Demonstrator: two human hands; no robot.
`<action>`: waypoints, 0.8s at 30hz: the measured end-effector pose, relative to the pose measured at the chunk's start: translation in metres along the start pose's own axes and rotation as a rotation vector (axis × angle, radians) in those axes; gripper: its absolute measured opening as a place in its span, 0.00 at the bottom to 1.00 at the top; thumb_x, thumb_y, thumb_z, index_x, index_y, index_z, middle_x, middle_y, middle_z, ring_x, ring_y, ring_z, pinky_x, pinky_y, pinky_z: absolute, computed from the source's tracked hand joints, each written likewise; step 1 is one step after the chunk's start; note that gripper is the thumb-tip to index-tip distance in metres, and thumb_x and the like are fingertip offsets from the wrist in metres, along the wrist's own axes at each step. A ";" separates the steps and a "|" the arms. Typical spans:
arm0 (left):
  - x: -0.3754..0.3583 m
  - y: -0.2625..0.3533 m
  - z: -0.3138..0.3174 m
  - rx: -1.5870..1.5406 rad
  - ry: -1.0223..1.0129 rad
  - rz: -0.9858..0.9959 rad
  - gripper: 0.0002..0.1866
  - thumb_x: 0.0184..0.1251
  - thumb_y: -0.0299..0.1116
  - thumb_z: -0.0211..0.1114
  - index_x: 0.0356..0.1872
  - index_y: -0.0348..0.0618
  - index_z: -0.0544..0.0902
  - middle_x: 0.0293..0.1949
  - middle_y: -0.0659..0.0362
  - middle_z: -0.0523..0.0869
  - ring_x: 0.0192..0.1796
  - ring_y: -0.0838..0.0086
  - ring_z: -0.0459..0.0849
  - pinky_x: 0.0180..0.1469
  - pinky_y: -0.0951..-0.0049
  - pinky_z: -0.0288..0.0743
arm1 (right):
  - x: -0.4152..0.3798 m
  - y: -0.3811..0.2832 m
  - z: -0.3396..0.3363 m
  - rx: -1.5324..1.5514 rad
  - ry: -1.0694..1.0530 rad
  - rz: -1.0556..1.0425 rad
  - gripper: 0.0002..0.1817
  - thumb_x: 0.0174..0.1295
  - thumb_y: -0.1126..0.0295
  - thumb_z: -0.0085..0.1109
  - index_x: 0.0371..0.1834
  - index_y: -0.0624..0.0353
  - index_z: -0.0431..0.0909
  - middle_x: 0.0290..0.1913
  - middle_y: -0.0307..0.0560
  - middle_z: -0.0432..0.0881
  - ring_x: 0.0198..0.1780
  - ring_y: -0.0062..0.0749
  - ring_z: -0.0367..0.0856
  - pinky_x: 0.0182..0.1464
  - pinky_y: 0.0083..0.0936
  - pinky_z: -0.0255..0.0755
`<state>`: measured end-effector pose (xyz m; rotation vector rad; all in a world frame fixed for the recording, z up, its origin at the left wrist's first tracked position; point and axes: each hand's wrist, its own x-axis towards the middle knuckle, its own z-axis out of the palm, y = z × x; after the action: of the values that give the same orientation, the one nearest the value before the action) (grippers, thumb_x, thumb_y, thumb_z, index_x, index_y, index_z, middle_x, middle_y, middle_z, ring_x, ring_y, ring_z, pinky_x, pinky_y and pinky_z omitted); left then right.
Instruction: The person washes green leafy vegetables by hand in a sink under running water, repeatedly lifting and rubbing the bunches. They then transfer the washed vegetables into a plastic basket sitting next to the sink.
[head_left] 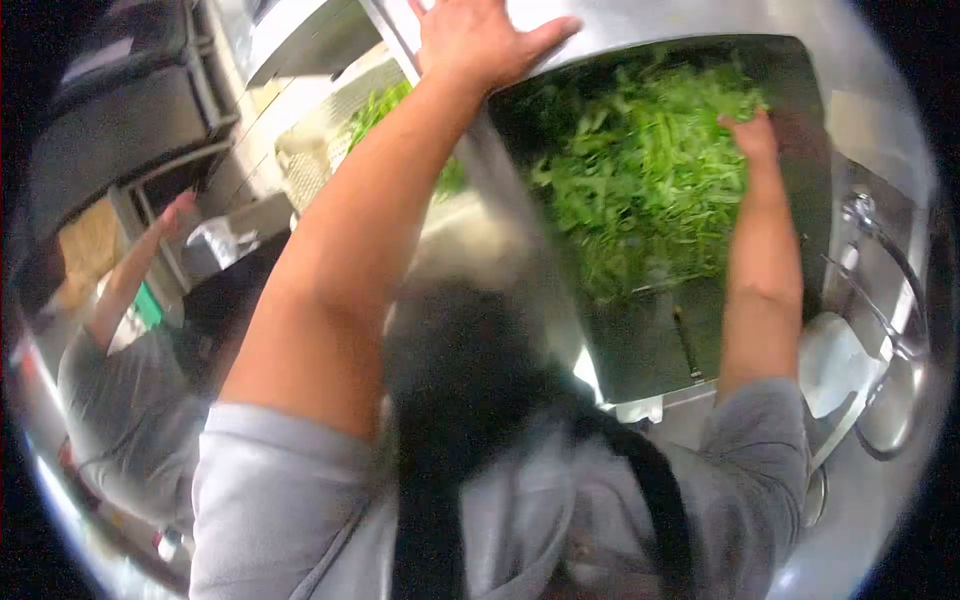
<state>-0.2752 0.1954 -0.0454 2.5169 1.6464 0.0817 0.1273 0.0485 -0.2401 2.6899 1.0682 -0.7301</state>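
Chopped leafy greens [650, 160] float in a sink basin [645, 350] full of water, spread thickly across its far and middle part. My right hand [752, 132] reaches in at the right side of the greens. Leaves and motion blur hide most of its fingers, so I cannot tell how they are closed. My left hand [480, 40] rests at the metal rim [640, 25] on the far left corner of the basin, fingers apart and thumb stretched to the right.
Left of the basin, a pale perforated basket [305, 160] holds more greens [380, 112], partly behind my left arm. A faucet [905, 345] and a white container [835, 365] stand at the right. A co-worker in a grey shirt [130, 420] is at the left, one arm raised.
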 end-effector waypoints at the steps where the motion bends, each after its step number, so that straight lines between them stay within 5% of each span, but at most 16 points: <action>1: -0.003 -0.002 0.001 -0.038 0.007 0.005 0.53 0.56 0.71 0.55 0.73 0.40 0.58 0.76 0.45 0.51 0.78 0.44 0.44 0.76 0.45 0.37 | 0.010 0.005 0.002 -0.015 -0.028 -0.023 0.59 0.49 0.35 0.67 0.75 0.65 0.53 0.71 0.64 0.63 0.71 0.51 0.65 0.69 0.42 0.63; 4: -0.003 -0.006 0.001 -0.069 0.013 -0.003 0.53 0.56 0.72 0.54 0.74 0.41 0.57 0.76 0.46 0.51 0.78 0.45 0.44 0.76 0.44 0.36 | 0.028 0.016 0.017 -0.099 0.024 -0.124 0.60 0.48 0.31 0.63 0.75 0.66 0.53 0.71 0.63 0.63 0.70 0.52 0.66 0.70 0.43 0.61; 7: -0.006 -0.008 -0.003 -0.083 0.031 0.012 0.53 0.56 0.73 0.54 0.74 0.42 0.57 0.77 0.46 0.50 0.78 0.46 0.43 0.76 0.44 0.36 | 0.012 0.012 -0.002 -0.014 -0.179 -0.147 0.58 0.49 0.31 0.61 0.73 0.67 0.57 0.69 0.65 0.65 0.70 0.52 0.66 0.70 0.42 0.61; 13: -0.007 -0.010 -0.003 -0.064 0.030 0.030 0.54 0.57 0.74 0.49 0.75 0.43 0.54 0.77 0.48 0.49 0.78 0.47 0.43 0.76 0.43 0.35 | -0.007 -0.005 -0.008 -0.253 -0.038 -0.118 0.51 0.49 0.35 0.63 0.67 0.67 0.68 0.67 0.64 0.69 0.69 0.51 0.67 0.67 0.43 0.63; 15: -0.007 -0.010 -0.003 -0.061 0.029 0.028 0.54 0.57 0.74 0.49 0.75 0.43 0.55 0.77 0.48 0.48 0.78 0.47 0.43 0.76 0.43 0.35 | -0.015 -0.006 -0.006 -0.102 0.048 -0.358 0.43 0.50 0.36 0.64 0.56 0.66 0.77 0.57 0.63 0.79 0.60 0.54 0.76 0.61 0.41 0.68; 19: -0.006 -0.010 -0.002 -0.055 0.034 0.028 0.54 0.57 0.74 0.49 0.75 0.43 0.55 0.77 0.48 0.49 0.78 0.47 0.43 0.76 0.44 0.35 | -0.040 -0.017 0.003 0.167 0.172 -0.268 0.45 0.51 0.35 0.63 0.58 0.67 0.75 0.60 0.64 0.77 0.62 0.49 0.75 0.63 0.40 0.65; 21: -0.007 -0.011 0.000 -0.061 0.048 0.031 0.54 0.57 0.74 0.50 0.75 0.43 0.55 0.77 0.48 0.50 0.78 0.47 0.43 0.76 0.44 0.36 | -0.043 -0.014 -0.010 0.517 0.046 -0.161 0.48 0.52 0.33 0.61 0.61 0.69 0.73 0.61 0.64 0.76 0.65 0.48 0.73 0.66 0.39 0.62; 24: -0.003 -0.004 -0.004 -0.071 0.078 0.051 0.53 0.56 0.73 0.53 0.74 0.42 0.57 0.77 0.47 0.52 0.78 0.47 0.45 0.76 0.45 0.37 | -0.008 0.013 -0.022 0.620 -0.118 -0.102 0.51 0.55 0.31 0.56 0.69 0.66 0.64 0.69 0.61 0.67 0.70 0.51 0.66 0.69 0.41 0.58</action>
<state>-0.2803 0.1942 -0.0422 2.5334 1.5770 0.2423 0.1395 0.0416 -0.2175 3.0344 1.0950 -1.4228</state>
